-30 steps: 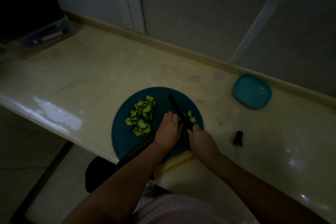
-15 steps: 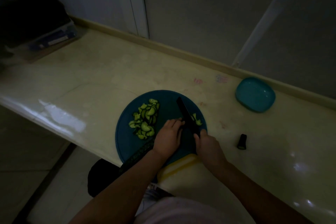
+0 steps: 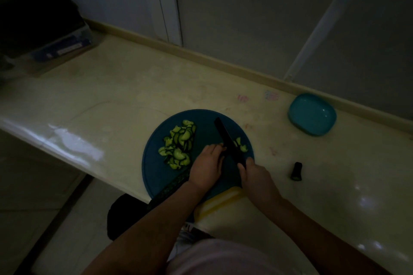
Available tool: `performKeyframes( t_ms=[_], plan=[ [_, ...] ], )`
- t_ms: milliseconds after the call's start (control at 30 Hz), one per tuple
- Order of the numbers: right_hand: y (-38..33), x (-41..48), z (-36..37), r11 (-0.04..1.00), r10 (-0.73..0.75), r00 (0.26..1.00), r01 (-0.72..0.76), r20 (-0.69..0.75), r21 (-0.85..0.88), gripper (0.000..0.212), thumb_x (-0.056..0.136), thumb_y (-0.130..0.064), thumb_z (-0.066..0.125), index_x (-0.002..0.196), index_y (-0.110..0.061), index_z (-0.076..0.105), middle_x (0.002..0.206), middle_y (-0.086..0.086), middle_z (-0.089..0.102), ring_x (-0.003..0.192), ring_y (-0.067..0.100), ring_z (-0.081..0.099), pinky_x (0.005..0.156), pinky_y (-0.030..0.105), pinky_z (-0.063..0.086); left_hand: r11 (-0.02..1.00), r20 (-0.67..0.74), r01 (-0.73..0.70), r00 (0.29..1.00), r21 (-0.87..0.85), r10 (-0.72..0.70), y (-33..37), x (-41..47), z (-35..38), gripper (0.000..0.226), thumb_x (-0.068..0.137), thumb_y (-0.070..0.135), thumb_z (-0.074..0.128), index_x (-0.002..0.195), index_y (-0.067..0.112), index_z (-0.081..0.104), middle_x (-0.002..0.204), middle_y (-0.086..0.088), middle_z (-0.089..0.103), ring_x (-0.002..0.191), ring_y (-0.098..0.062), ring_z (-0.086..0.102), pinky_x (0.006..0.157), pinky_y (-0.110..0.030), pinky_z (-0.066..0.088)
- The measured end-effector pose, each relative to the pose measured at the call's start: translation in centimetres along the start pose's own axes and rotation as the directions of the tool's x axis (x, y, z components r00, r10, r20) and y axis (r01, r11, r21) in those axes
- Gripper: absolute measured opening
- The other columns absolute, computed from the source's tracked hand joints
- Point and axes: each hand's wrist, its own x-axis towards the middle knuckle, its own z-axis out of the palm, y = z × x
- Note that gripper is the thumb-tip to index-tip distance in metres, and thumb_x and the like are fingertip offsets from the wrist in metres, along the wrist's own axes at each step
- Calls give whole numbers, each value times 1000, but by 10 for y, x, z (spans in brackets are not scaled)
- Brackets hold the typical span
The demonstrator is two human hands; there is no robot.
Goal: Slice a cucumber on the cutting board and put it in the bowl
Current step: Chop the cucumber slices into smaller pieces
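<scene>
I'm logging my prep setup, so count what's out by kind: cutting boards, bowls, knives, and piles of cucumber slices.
Cutting board: 1
Bowl: 1
Knife: 1
Cucumber slice piles: 2, larger pile, smaller pile
Total: 5

The cutting board sits mid-frame on the counter. On it, a heap of slices lies left of the knife, with the cucumber below them. The bowl stands at right, a cucumber stub below it.

A dim home kitchen: a pale glossy counter runs along a grey wall, carrying a round blue cutting board, cucumber slices, and a teal bowl.
</scene>
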Motion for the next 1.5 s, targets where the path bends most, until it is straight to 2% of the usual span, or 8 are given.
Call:
performKeyframes(
  t_ms=[167,400,567,700,800,1100,1267,1500],
  plan=[
    [-1,-2,-1,1000,9,1000,-9,13,-8,30,100,-28,34,102,-3,49,91,15,64,79,26,60,59,25,31,1000,11,10,1000,-6,-10,0,0,0,25,84,4,60,109,2,62,98,-11,63,88,-27,57,78,-26,37],
    [-2,0,1,1000,18,999,-19,33,16,26,100,-27,34,97,-5,48,88,15,64,66,16,48,58,26,33,1000,17,10,1000,-18,-10,0,0,-1,26,82,2,63,108,2,62,98,-11,64,87,-27,59,74,-25,41],
    [-4,6,7,1000,19,998,-19,59,3,27,100,-26,34,101,-2,48,91,16,64,74,25,59,58,26,31,1000,28,16,999,-23,-16,-1,1,0,24,82,1,61,106,1,62,99,-14,63,87,-30,58,77,-27,37],
    [-3,6,9,999,32,998,-31,46,-24,29,100,-28,32,102,-4,48,91,15,64,68,19,51,58,26,32,1000,24,14,1000,-24,-13,0,1,0,22,84,3,59,106,3,62,97,-13,61,87,-28,55,74,-26,37],
    [-1,5,9,997,71,997,-71,43,-1,29,100,-28,33,100,-4,48,90,15,64,71,22,55,58,26,33,999,24,27,999,-26,-27,-1,1,-1,20,86,5,58,106,4,61,98,-12,59,90,-26,54,75,-28,41],
    [-1,-1,3,997,64,996,-66,58,41,25,100,-29,34,94,-8,46,88,15,64,76,26,60,58,26,33,999,19,31,999,-33,-31,-1,0,0,18,85,4,59,103,4,60,96,-12,60,88,-25,54,76,-25,35],
    [-3,-2,1,998,40,999,-41,34,45,29,100,-29,34,99,-4,48,88,16,64,77,27,60,58,27,33,999,22,43,999,-31,-42,-1,0,1,19,85,4,59,104,3,59,96,-13,59,89,-26,54,76,-26,35],
    [-3,-3,2,1000,7,1000,-7,27,0,20,100,-29,34,90,-14,40,86,14,65,63,17,49,56,25,30,999,38,36,999,-11,-36,-1,1,1,22,87,6,57,109,3,59,96,-13,58,89,-26,53,74,-27,38]
  ],
)
